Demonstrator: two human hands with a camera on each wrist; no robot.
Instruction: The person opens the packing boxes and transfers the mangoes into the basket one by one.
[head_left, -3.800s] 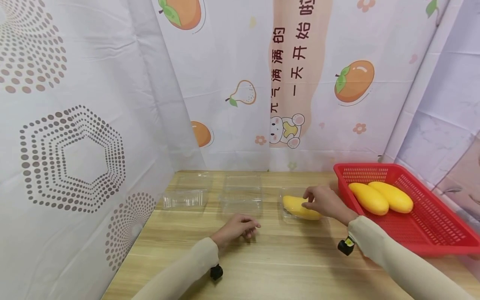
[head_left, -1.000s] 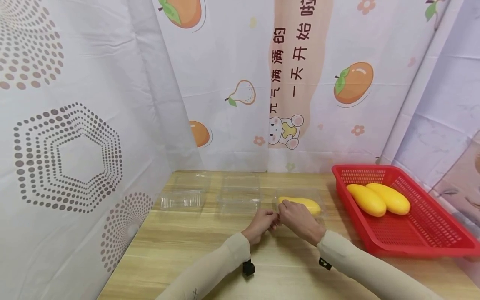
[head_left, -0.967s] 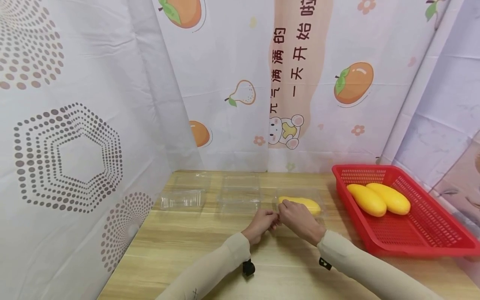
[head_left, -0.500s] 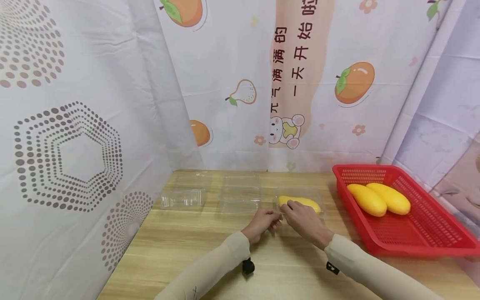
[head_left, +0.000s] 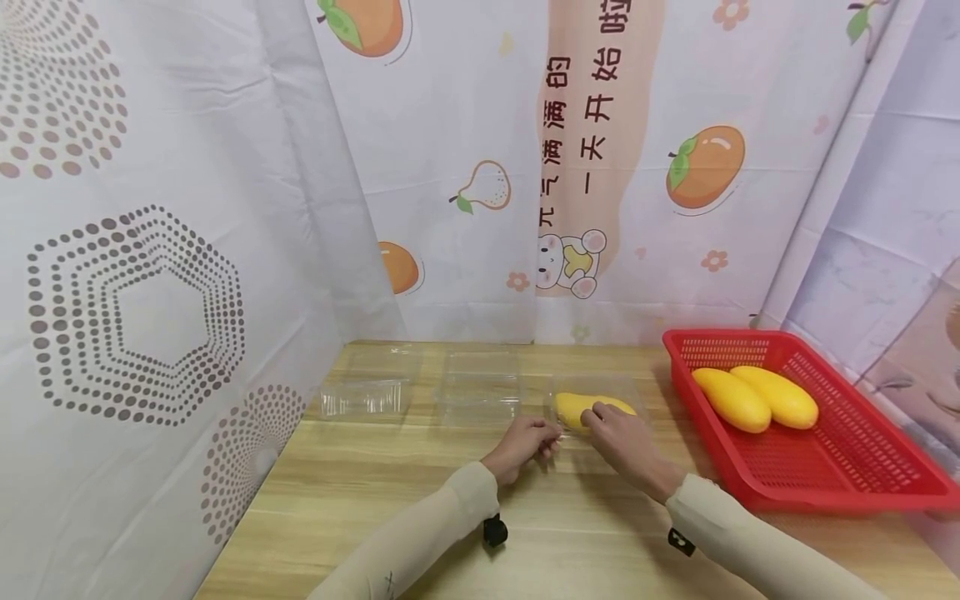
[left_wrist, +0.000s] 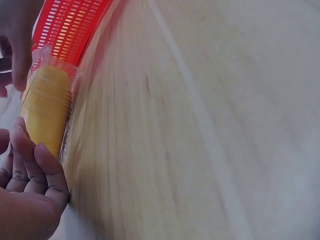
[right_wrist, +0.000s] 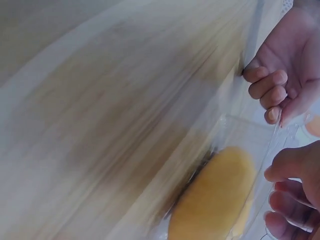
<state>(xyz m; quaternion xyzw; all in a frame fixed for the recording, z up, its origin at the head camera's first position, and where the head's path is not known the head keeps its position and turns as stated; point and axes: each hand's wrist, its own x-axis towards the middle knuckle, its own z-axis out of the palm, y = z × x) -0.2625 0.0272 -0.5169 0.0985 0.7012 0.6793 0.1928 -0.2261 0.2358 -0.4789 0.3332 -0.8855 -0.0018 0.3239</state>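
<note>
A yellow mango-shaped fruit (head_left: 573,408) lies inside a clear plastic box (head_left: 636,388) on the wooden table. My left hand (head_left: 522,446) is at the box's near left corner; in the right wrist view its thumb and index finger pinch the clear rim (right_wrist: 274,131), other fingers curled. My right hand (head_left: 622,442) is over the front edge, fingers bent down in front of the fruit. The right wrist view shows the right thumb (right_wrist: 285,165) and fingers apart, with fingertips beside the rim; whether they touch it is hard to tell.
Two more clear plastic boxes stand to the left, one in the middle (head_left: 480,387) and one farther left (head_left: 366,398). At right, a red basket (head_left: 847,492) holds two yellow fruits (head_left: 776,396). Printed cloth (head_left: 450,100) hangs behind the table (head_left: 360,500).
My left hand came right to the box's corner. My right hand moved from on the fruit to the corner, then slid right along the front edge while the left stayed.
</note>
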